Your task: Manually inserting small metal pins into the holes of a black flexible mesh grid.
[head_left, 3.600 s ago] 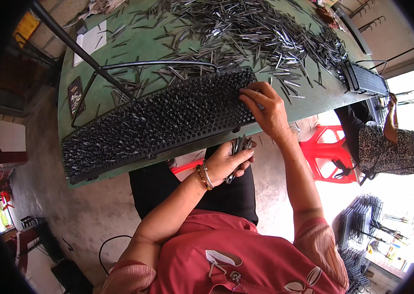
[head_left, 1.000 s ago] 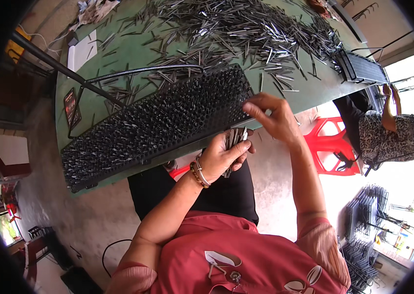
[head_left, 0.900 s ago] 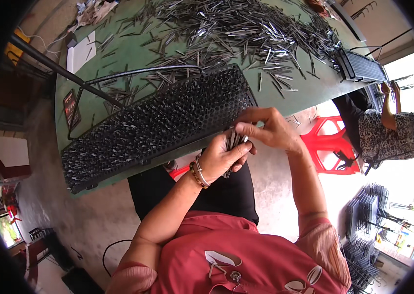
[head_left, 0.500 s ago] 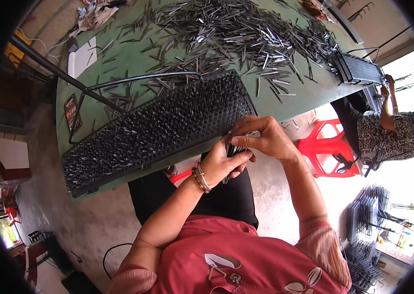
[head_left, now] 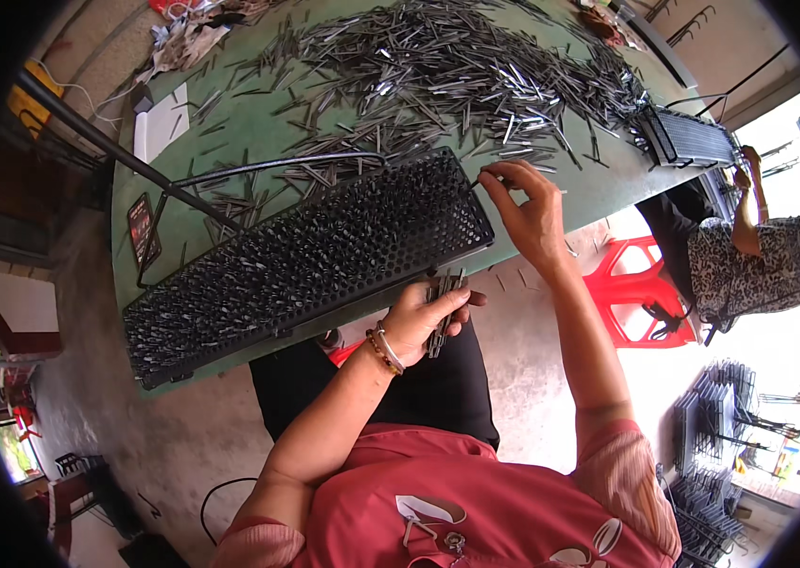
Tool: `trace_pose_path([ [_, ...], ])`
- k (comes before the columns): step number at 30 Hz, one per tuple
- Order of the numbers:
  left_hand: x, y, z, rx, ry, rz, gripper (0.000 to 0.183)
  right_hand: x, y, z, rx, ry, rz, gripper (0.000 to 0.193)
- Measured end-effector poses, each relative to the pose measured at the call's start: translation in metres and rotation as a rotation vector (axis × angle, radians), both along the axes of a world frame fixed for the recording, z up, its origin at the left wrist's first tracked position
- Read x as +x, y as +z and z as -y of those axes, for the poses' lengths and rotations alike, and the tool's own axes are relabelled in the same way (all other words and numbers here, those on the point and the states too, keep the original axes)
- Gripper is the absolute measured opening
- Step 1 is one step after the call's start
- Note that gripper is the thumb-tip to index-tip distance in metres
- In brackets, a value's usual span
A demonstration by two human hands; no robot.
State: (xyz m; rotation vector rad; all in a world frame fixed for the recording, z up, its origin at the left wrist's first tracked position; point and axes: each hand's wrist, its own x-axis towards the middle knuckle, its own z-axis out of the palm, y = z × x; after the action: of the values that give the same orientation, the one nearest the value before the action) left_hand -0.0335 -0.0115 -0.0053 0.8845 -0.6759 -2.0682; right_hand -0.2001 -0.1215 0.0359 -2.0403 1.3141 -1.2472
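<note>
A long black perforated rack point(head_left: 436, 239) lies slanted along the near edge of the green table. Thin dark pieces stand packed in most of its holes, while the holes near its right end are bare. Just below that end, my left hand point(head_left: 411, 327) is closed round a bundle of thin dark metal strips point(head_left: 440, 331). My right hand point(head_left: 534, 216) is at the rack's upper right corner, thumb and forefinger pinched on what looks like one thin dark strip, mostly hidden by the fingertips.
A wide heap of loose metal strips point(head_left: 438, 66) covers the far part of the table point(head_left: 599, 180). A black bar point(head_left: 106, 137) crosses at left above a phone point(head_left: 142, 227). Rightward are a red stool point(head_left: 632, 293), another person point(head_left: 760, 260) at a second rack, and stacked racks point(head_left: 712, 417).
My right hand has left my left hand and moved up to the rack's upper right corner. The bundle in my left hand now shows more fully, and that hand has dropped slightly.
</note>
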Motion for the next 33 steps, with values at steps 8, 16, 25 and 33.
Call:
trace_pose_path([
  [8,0.002,-0.004,-0.011,0.21,-0.016,-0.182,0.022,0.003,-0.002,0.0,-0.313,0.135,-0.404,0.014],
  [16,0.003,-0.01,-0.016,0.177,0.034,-0.168,0.022,-0.006,0.009,-0.024,0.185,0.181,-0.154,0.017],
  [25,-0.002,0.004,-0.018,0.022,0.08,-0.136,0.018,-0.003,-0.002,-0.058,0.815,0.395,0.228,0.019],
  [33,0.005,0.0,-0.021,-0.066,0.07,0.062,0.02,0.003,0.002,-0.055,0.834,0.228,0.311,0.022],
])
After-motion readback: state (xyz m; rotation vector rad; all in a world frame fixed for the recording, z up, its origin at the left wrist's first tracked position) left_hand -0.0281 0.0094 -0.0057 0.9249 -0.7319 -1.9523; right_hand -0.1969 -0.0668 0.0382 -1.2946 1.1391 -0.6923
